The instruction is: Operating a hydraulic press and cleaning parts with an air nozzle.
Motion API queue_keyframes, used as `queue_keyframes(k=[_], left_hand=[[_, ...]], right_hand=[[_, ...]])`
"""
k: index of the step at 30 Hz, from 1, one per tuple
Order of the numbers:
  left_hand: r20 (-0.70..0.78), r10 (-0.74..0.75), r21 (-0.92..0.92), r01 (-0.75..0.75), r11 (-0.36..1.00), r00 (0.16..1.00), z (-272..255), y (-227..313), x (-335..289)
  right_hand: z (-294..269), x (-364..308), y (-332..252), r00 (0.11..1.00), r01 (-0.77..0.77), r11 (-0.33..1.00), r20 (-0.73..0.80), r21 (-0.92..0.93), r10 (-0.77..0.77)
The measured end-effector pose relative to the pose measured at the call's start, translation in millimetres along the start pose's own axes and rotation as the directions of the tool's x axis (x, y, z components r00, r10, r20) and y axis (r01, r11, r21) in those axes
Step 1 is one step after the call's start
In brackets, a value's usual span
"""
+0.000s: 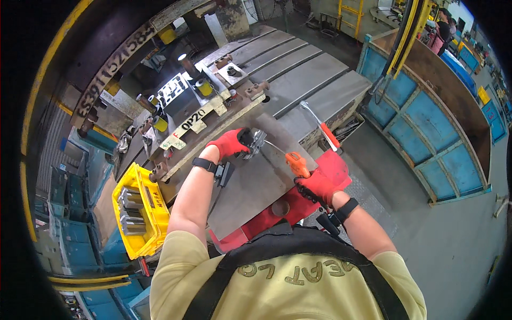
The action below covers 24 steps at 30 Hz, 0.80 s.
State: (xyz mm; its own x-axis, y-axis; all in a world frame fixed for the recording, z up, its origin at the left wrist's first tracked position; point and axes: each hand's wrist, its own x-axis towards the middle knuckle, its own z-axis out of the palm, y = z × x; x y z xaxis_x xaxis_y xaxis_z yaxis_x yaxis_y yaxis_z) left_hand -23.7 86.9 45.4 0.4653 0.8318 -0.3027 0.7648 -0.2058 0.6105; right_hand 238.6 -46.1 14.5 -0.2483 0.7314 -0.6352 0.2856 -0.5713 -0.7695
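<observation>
My left hand (233,143), in a red glove with dark fingertips, is closed around a grey shaped metal part (257,143) above a flat metal plate (240,186). My right hand (318,186), gloved likewise, grips an orange air blow gun (296,164). Its thin bent nozzle points left and ends close to the metal part; whether the two touch I cannot tell. To the right of the plate lies a ratchet wrench (327,133) with a red handle. A yellow crate (143,241) left of my left forearm contains several grey metal pieces (132,198).
Ahead stands a press die (200,118) with yellow and dark cylinders, on a slotted steel bed (298,58). A large blue-panelled bin (421,125) stands at the right. A red surface (337,168) shows under the plate. Far right, other people (441,32) are visible.
</observation>
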Motion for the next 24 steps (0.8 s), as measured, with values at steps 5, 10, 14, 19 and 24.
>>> queue_keyframes(k=[5, 10, 14, 19, 24], left_hand=[[-0.035, 0.055, -0.044, -0.057, 0.997, 0.998, -0.7, -7.7, 2.1], [-0.029, 0.032, -0.057, -0.034, 0.998, 0.999, -2.7, -1.0, -1.7], [0.008, 0.032, -0.076, -0.031, 0.997, 0.999, -5.0, -2.9, -1.6], [-0.054, 0.070, -0.032, -0.071, 0.997, 0.996, -5.7, 10.2, -6.0], [-0.042, 0.080, 0.001, -0.081, 0.997, 0.996, -5.6, 10.4, -8.7]], right_hand=[[1.3, -1.6, 2.5, 0.997, 0.072, 0.997, -0.025, -0.024, -0.073], [3.9, -10.4, -4.0, 0.996, 0.080, 0.997, -0.027, -0.013, -0.081], [4.7, -8.4, -2.5, 0.996, 0.082, 0.996, -0.021, 0.029, -0.082], [4.4, -9.5, -2.8, 0.997, 0.075, 0.997, -0.013, 0.008, -0.075], [6.2, -18.3, -8.1, 0.998, 0.067, 0.997, -0.004, 0.035, -0.067]])
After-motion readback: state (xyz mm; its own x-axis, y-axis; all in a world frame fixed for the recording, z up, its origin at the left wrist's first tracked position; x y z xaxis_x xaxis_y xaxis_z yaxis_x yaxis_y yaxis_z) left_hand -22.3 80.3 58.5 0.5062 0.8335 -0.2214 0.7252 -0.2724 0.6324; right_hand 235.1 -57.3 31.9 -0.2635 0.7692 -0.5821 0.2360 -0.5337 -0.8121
